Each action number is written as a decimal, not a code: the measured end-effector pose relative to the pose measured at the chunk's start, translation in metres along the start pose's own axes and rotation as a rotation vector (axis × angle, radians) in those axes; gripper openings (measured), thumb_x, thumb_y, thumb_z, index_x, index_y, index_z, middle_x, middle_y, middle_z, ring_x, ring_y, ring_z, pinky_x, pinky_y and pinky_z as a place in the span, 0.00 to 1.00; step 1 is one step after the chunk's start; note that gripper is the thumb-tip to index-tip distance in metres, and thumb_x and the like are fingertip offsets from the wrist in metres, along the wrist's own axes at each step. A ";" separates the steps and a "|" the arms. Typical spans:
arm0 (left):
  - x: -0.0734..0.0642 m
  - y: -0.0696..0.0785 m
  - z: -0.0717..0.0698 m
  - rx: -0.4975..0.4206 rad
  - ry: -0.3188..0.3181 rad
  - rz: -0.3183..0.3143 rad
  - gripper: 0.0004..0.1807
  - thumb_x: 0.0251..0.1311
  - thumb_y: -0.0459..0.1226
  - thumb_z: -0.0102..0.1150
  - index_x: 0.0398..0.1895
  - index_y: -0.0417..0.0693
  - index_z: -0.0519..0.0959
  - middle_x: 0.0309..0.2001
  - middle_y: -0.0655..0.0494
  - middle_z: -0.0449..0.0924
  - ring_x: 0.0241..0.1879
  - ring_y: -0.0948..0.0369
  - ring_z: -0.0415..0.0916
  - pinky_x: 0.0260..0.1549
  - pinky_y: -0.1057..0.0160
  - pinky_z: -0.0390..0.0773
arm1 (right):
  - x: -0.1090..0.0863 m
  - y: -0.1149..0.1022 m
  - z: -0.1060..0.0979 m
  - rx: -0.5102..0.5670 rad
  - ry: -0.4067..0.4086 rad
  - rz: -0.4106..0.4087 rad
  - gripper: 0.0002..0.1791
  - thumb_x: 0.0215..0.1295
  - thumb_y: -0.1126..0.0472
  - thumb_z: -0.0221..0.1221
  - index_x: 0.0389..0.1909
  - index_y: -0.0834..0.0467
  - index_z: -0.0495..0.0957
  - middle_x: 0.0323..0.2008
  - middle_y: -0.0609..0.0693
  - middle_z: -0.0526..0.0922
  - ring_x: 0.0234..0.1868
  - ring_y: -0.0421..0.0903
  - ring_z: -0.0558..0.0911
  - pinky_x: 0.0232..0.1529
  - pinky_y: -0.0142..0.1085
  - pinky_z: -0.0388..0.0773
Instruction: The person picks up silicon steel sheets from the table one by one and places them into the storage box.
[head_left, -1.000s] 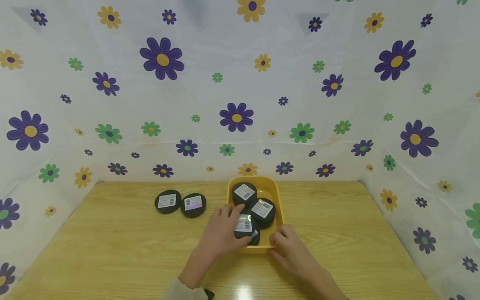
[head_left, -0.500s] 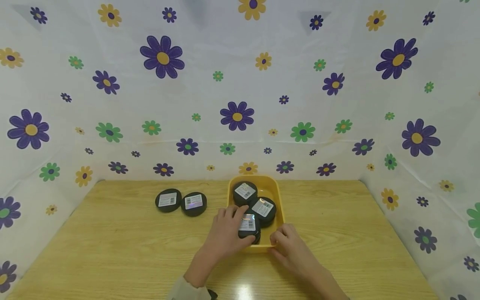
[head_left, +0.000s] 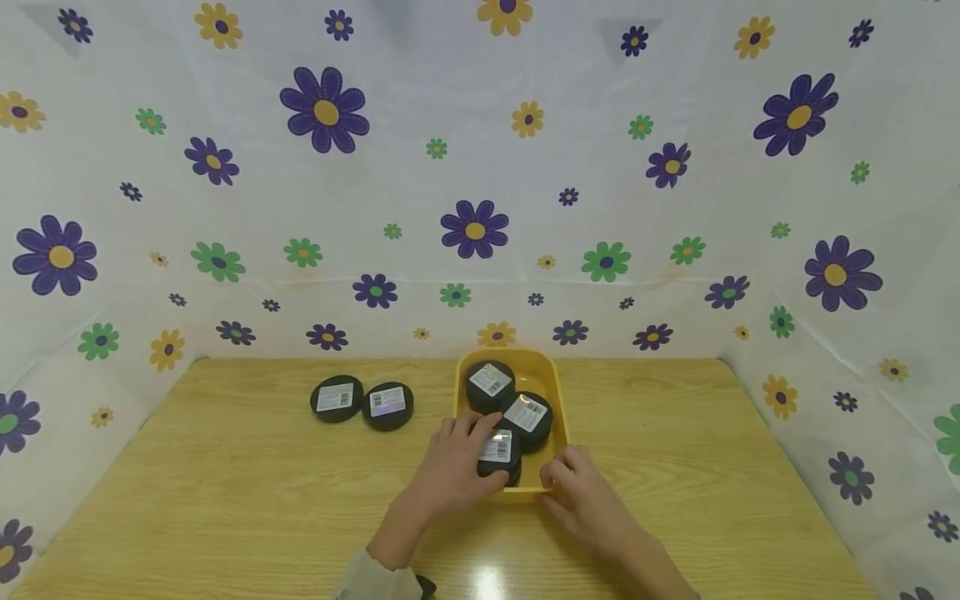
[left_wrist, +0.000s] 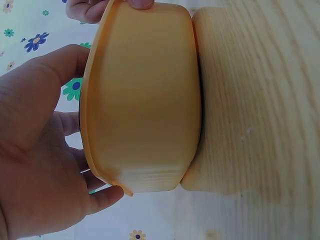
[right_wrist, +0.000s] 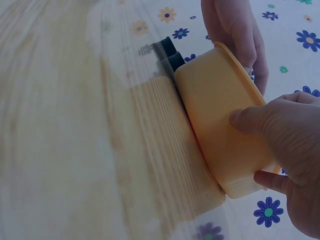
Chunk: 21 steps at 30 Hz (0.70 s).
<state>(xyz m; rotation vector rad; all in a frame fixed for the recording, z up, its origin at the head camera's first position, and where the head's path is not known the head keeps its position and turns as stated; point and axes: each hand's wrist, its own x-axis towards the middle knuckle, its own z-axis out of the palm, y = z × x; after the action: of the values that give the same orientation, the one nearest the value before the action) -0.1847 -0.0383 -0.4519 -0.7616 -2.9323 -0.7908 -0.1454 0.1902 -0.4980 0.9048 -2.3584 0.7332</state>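
Observation:
A yellow plastic bin point(head_left: 533, 475) stands on the table, with several round black labelled discs inside. My left hand point(head_left: 447, 471) reaches over its left rim and holds a black disc point(head_left: 497, 450) at the near left, thumb on the near side and fingers beyond. That disc lies on top of another one. Two further stacks show behind it, a black disc point(head_left: 527, 414) at the right and another disc point(head_left: 491, 381) at the back. My right hand point(head_left: 588, 504) pinches the bin's near right rim. In the right wrist view, the thumb point(right_wrist: 245, 120) presses the bin's outer wall.
Two black labelled discs, a left one point(head_left: 337, 398) and a right one point(head_left: 387, 406), lie side by side on the wooden table point(head_left: 225, 500), left of the bin. A white flowered cloth point(head_left: 405, 200) closes off the back and both sides.
My left hand has shifted slightly right with the black disc, which now covers most of the disc beneath it. The right hand keeps its grip on the bin's rim.

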 end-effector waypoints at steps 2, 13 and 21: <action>0.000 0.000 0.000 -0.020 -0.008 -0.001 0.38 0.55 0.48 0.65 0.70 0.49 0.66 0.61 0.44 0.68 0.54 0.47 0.64 0.54 0.43 0.67 | 0.000 0.000 0.000 -0.001 0.004 -0.004 0.20 0.44 0.68 0.74 0.33 0.52 0.73 0.35 0.42 0.68 0.41 0.40 0.69 0.41 0.33 0.71; -0.001 -0.003 -0.003 -0.030 -0.057 0.000 0.37 0.58 0.51 0.63 0.70 0.51 0.66 0.63 0.44 0.67 0.56 0.47 0.64 0.56 0.41 0.66 | 0.001 0.001 0.001 -0.001 0.019 -0.025 0.21 0.43 0.67 0.75 0.33 0.52 0.72 0.34 0.42 0.67 0.40 0.40 0.68 0.41 0.33 0.70; -0.002 -0.001 -0.005 -0.014 -0.088 -0.010 0.38 0.60 0.52 0.63 0.71 0.51 0.65 0.65 0.43 0.65 0.59 0.46 0.64 0.59 0.39 0.65 | 0.001 0.000 0.000 -0.008 0.018 -0.027 0.20 0.44 0.66 0.74 0.33 0.52 0.73 0.35 0.42 0.68 0.40 0.41 0.68 0.42 0.33 0.70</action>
<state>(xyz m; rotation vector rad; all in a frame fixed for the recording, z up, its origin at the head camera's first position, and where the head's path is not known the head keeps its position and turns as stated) -0.1841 -0.0426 -0.4482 -0.8044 -3.0130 -0.7994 -0.1465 0.1899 -0.4973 0.9207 -2.3273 0.7176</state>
